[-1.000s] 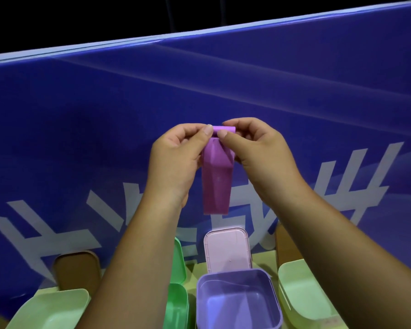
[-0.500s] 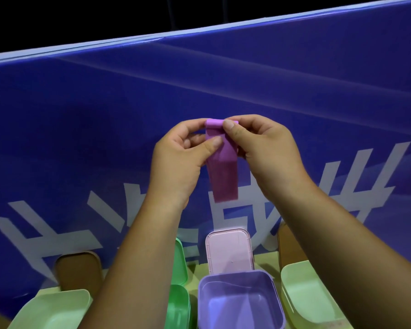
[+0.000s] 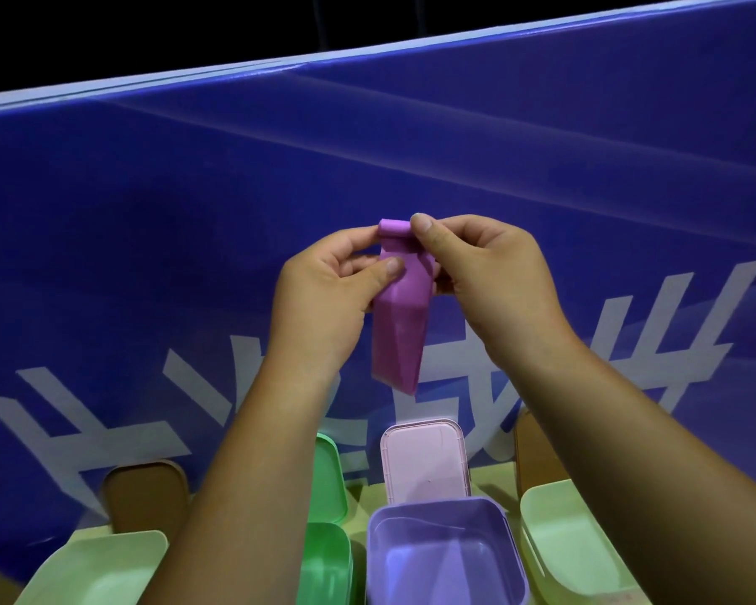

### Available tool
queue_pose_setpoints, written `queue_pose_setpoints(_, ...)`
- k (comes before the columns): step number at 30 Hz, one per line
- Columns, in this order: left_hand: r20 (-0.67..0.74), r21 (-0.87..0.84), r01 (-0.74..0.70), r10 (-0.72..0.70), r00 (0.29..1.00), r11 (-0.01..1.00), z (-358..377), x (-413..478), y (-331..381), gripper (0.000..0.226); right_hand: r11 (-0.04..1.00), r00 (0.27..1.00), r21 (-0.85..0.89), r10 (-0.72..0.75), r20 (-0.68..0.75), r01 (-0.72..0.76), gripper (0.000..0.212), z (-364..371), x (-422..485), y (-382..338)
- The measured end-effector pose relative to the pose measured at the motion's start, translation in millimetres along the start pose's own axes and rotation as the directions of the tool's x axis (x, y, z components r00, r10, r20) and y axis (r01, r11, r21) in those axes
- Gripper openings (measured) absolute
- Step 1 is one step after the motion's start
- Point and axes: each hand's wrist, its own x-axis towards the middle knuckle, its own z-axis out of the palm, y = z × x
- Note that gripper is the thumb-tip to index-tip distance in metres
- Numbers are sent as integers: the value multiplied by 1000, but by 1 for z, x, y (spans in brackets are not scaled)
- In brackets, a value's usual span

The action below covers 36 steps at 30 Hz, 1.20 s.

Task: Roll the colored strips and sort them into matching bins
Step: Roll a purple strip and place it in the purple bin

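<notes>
A purple strip (image 3: pixel 397 338) hangs in the air in front of the blue wall, its top end curled into a small roll. My left hand (image 3: pixel 324 294) pinches the strip's left side, thumb on its front. My right hand (image 3: pixel 489 272) pinches the roll at the top from the right. Straight below stands an open purple bin (image 3: pixel 446 513) with its pink-purple lid (image 3: pixel 424 460) raised behind it.
A bright green bin (image 3: pixel 328 556) with a raised lid stands left of the purple one. Pale green bins sit at the far left (image 3: pixel 97 569) and right (image 3: pixel 568 539), each with a brown lid (image 3: pixel 145 495) behind. The blue banner wall (image 3: pixel 193 211) rises close behind.
The roll at the strip's top has grown slightly. The loose tail has swung a little to the right and tilted. Both hands stay on the strip at about the same height.
</notes>
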Motion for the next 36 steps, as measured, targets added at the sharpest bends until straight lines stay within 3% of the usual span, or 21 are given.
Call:
queue_pose_setpoints(18, 92, -140, 70, -57, 994, 988, -16, -1, -6, 29, 998, 999, -32, -48, 16, 49, 10, 7, -6, 8)
queue_pose_setpoints(36, -23, -114, 84, -87, 996, 990, -17, -6, 3, 19, 998, 995, 44, -39, 89, 35, 14, 7, -16, 4)
